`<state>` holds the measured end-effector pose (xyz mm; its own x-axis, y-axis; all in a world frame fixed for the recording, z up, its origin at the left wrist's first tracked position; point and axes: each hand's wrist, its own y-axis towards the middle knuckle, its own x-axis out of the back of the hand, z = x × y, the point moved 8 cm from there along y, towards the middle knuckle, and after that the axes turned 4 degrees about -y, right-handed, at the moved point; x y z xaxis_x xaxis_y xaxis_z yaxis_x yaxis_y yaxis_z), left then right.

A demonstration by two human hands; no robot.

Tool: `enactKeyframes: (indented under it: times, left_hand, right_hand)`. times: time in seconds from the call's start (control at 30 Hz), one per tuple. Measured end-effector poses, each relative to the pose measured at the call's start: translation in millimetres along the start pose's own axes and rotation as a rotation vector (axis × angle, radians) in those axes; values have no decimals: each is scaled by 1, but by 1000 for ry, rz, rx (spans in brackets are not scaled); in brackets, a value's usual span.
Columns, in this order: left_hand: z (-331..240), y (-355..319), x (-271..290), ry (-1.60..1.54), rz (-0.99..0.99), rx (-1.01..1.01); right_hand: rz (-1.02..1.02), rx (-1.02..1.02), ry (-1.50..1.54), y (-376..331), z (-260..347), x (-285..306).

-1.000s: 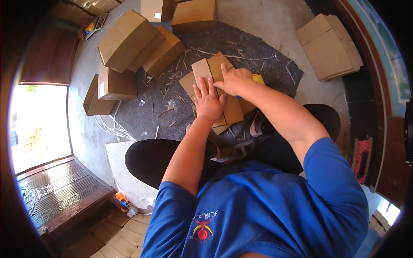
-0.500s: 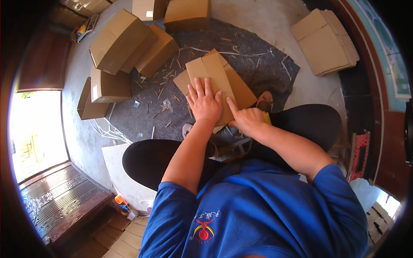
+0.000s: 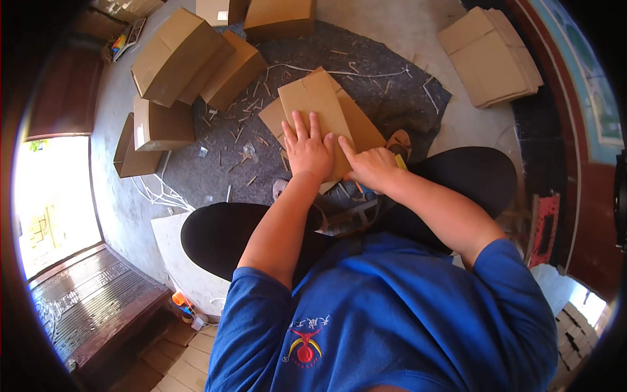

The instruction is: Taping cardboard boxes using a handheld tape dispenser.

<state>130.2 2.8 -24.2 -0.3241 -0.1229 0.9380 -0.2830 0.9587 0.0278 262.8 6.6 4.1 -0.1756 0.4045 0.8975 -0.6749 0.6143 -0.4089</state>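
Central on the mat (image 3: 398, 62), the carton (image 3: 312, 96) lies under the left hand (image 3: 310, 155), spread flat, apparently to steady it; the right hand (image 3: 373, 168) extends its index to the edge, grip on the yellow thing (image 3: 400, 161) unclear.

Got a bunch of brown cardboard boxes (image 3: 173, 55) heaped up top left, kinda along a dark mat (image 3: 307, 49) littered with little scraps (image 3: 262, 140). Also seeing a stack of flattened cardboard (image 3: 488, 62) over on the right, tangled white straps (image 3: 181, 203) at left, plus a bright doorway (image 3: 62, 196) by a shiny, dark ridged panel (image 3: 98, 287).
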Motion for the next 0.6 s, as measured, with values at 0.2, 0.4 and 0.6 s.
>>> enactKeyframes:
  times: [0.2, 0.4, 0.6]
  left_hand:
    - [-14, 9, 6, 266, 184, -2]
    - [-24, 46, 10, 387, 502, -13]
    - [-7, 84, -12, 498, 1074, -107]
  right_hand:
    - [-268, -18, -94, -23, -24, 113]
    - [-885, -93, 40, -115, -44, 269]
    - [-1146, -101, 479, -117, -82, 266]
